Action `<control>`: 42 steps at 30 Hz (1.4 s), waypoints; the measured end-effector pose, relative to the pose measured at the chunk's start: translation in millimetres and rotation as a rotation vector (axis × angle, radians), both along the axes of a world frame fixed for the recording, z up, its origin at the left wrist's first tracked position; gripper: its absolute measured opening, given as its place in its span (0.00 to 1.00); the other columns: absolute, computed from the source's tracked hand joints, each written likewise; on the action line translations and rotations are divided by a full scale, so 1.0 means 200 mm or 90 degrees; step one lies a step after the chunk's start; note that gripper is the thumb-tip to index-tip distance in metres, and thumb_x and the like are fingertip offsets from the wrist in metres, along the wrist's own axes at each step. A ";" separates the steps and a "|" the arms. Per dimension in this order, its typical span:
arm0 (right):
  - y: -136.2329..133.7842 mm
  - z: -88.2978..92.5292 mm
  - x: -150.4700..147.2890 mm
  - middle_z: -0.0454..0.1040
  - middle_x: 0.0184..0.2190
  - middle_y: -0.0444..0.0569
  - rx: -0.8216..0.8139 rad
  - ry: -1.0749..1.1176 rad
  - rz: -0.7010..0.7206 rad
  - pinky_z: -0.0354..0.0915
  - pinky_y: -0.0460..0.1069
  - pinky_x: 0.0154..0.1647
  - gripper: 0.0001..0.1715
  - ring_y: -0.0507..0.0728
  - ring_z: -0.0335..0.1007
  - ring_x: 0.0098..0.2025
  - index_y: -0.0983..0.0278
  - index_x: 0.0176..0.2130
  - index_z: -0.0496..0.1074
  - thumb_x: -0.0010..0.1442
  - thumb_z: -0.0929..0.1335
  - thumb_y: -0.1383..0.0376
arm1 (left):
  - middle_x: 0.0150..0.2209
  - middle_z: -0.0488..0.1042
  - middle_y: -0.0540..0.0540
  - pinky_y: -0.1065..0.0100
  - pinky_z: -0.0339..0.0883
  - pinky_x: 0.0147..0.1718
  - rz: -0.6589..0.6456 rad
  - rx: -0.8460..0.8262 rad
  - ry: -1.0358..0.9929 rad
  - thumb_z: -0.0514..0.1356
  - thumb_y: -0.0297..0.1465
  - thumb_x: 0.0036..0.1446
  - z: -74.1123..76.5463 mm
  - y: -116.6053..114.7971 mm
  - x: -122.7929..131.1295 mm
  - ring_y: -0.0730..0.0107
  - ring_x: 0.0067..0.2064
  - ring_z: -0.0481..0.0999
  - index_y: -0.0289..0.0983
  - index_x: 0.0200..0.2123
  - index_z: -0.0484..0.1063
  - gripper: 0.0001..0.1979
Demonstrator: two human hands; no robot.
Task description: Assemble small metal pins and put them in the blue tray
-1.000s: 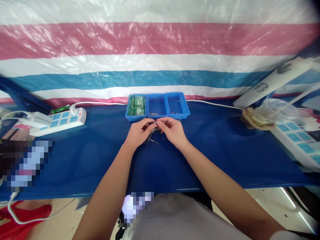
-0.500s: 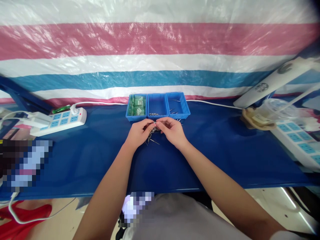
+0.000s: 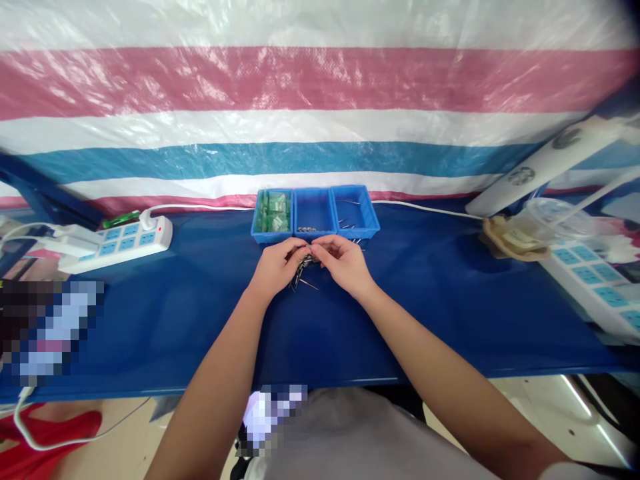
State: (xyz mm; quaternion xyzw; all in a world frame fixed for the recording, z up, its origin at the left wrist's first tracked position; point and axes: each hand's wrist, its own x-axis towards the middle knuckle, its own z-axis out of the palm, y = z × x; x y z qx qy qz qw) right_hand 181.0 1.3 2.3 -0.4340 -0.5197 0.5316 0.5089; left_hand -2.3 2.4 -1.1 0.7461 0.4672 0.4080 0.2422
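Note:
My left hand (image 3: 279, 265) and my right hand (image 3: 345, 262) meet fingertip to fingertip just in front of the blue bins. Both are closed in a pinch around something tiny, mostly hidden by the fingers. Under them lies a loose pile of thin metal pins (image 3: 301, 272), some poking out below and to the right. The left bin (image 3: 273, 236) holds green packets (image 3: 277, 213). Several small shiny metal pieces (image 3: 307, 229) lie in the middle bin (image 3: 314, 200). A few thin metal pins (image 3: 343, 223) rest in the right bin (image 3: 367, 212).
A white power strip (image 3: 120, 247) with plugs sits at the left, and another power strip (image 3: 590, 280) at the right beside a clear plastic cup (image 3: 555, 217). A white cable (image 3: 425, 208) runs behind the bins. A striped sheet (image 3: 320, 80) hangs behind the blue table (image 3: 440, 320).
Both hands stay almost in the same place, still pinched together over the pile. The view has shifted very slightly.

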 end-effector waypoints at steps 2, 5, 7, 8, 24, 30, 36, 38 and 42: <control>0.00 0.00 0.00 0.80 0.31 0.48 -0.008 0.001 -0.001 0.70 0.49 0.31 0.22 0.55 0.75 0.32 0.61 0.38 0.79 0.53 0.77 0.48 | 0.29 0.78 0.50 0.73 0.68 0.31 0.003 -0.003 -0.004 0.60 0.41 0.67 0.00 0.00 0.00 0.74 0.28 0.74 0.37 0.44 0.79 0.15; 0.01 0.00 0.01 0.79 0.29 0.47 -0.021 0.003 -0.014 0.69 0.49 0.29 0.22 0.53 0.73 0.30 0.62 0.38 0.79 0.53 0.77 0.48 | 0.26 0.74 0.53 0.73 0.68 0.31 0.009 0.011 -0.015 0.63 0.40 0.64 0.00 0.00 0.01 0.75 0.26 0.72 0.39 0.49 0.79 0.15; 0.01 0.00 0.01 0.79 0.29 0.47 -0.026 0.005 -0.017 0.69 0.48 0.28 0.23 0.53 0.72 0.29 0.62 0.37 0.79 0.53 0.77 0.47 | 0.25 0.72 0.54 0.74 0.68 0.30 0.007 0.020 -0.020 0.64 0.39 0.64 -0.01 0.00 0.01 0.76 0.25 0.70 0.40 0.50 0.79 0.14; 0.01 0.00 0.01 0.79 0.29 0.47 -0.027 0.004 -0.016 0.69 0.48 0.28 0.23 0.53 0.72 0.29 0.63 0.37 0.79 0.53 0.77 0.47 | 0.25 0.72 0.54 0.74 0.67 0.30 0.006 0.023 -0.024 0.64 0.38 0.64 -0.01 0.00 0.01 0.77 0.25 0.69 0.40 0.49 0.79 0.13; 0.01 0.00 0.01 0.79 0.29 0.47 -0.029 -0.013 -0.017 0.70 0.49 0.29 0.24 0.54 0.73 0.30 0.62 0.37 0.79 0.54 0.76 0.45 | 0.27 0.76 0.52 0.73 0.69 0.31 0.001 0.013 -0.021 0.63 0.41 0.65 0.00 -0.01 0.01 0.75 0.26 0.71 0.39 0.50 0.79 0.15; 0.01 0.00 0.01 0.79 0.29 0.47 -0.029 -0.003 -0.013 0.68 0.48 0.29 0.23 0.53 0.72 0.29 0.63 0.36 0.79 0.54 0.76 0.47 | 0.25 0.74 0.53 0.74 0.67 0.30 -0.001 0.013 -0.019 0.62 0.39 0.65 -0.01 0.00 0.01 0.76 0.25 0.69 0.39 0.47 0.80 0.13; 0.00 0.00 0.00 0.81 0.33 0.49 -0.006 -0.010 -0.003 0.71 0.50 0.32 0.23 0.55 0.76 0.34 0.62 0.39 0.79 0.53 0.77 0.47 | 0.32 0.79 0.49 0.73 0.69 0.33 -0.005 0.003 -0.001 0.60 0.42 0.67 0.00 -0.01 0.00 0.74 0.29 0.74 0.37 0.43 0.79 0.15; 0.00 0.01 0.00 0.81 0.32 0.49 -0.015 -0.014 -0.005 0.71 0.50 0.32 0.23 0.55 0.75 0.33 0.62 0.39 0.79 0.53 0.77 0.47 | 0.30 0.78 0.49 0.73 0.69 0.32 0.002 0.003 -0.002 0.61 0.42 0.66 0.00 -0.01 0.01 0.74 0.28 0.73 0.37 0.44 0.79 0.15; 0.00 0.01 0.01 0.80 0.30 0.48 -0.024 -0.019 -0.017 0.70 0.49 0.30 0.23 0.55 0.74 0.30 0.62 0.37 0.79 0.54 0.76 0.46 | 0.25 0.73 0.53 0.74 0.68 0.30 0.000 0.021 -0.021 0.63 0.40 0.65 0.00 -0.01 0.01 0.76 0.25 0.69 0.40 0.50 0.79 0.14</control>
